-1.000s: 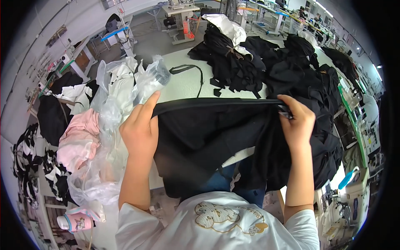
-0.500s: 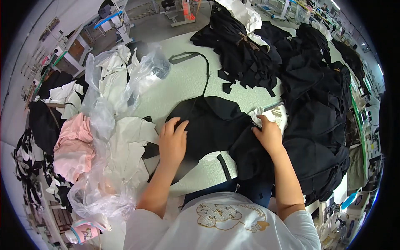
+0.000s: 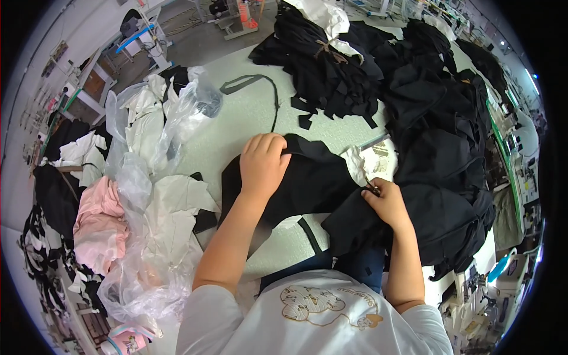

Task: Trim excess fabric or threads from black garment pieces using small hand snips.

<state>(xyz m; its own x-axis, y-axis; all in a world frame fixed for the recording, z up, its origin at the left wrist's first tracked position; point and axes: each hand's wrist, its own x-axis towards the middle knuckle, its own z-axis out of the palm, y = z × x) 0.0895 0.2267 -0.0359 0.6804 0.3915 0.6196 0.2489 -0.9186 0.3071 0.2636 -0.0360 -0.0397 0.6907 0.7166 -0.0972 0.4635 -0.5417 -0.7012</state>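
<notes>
A black fabric piece (image 3: 313, 177) lies spread on the pale table in front of me. My left hand (image 3: 264, 163) is on its far left edge, fingers bent over the cloth and thumb drawn in close. Beyond that hand a thin black strip (image 3: 276, 106) runs away across the table and ends in a loop. My right hand (image 3: 387, 202) is closed around a small dark tool (image 3: 373, 188), mostly hidden by the fingers. It is above the right end of the cloth, beside a crumpled white piece (image 3: 355, 163).
Heaped black fabric (image 3: 438, 177) covers the right side. A tied bundle of black pieces (image 3: 337, 77) lies at the far side. On the left are clear plastic bags (image 3: 204, 97), white cloth (image 3: 174, 207), pink cloth (image 3: 100, 222) and a pink cup (image 3: 127, 342).
My left hand has moved away from me and right, to the cloth's far edge, and its fingers have bent over it. My right hand has closed, with a dark tool now showing in it.
</notes>
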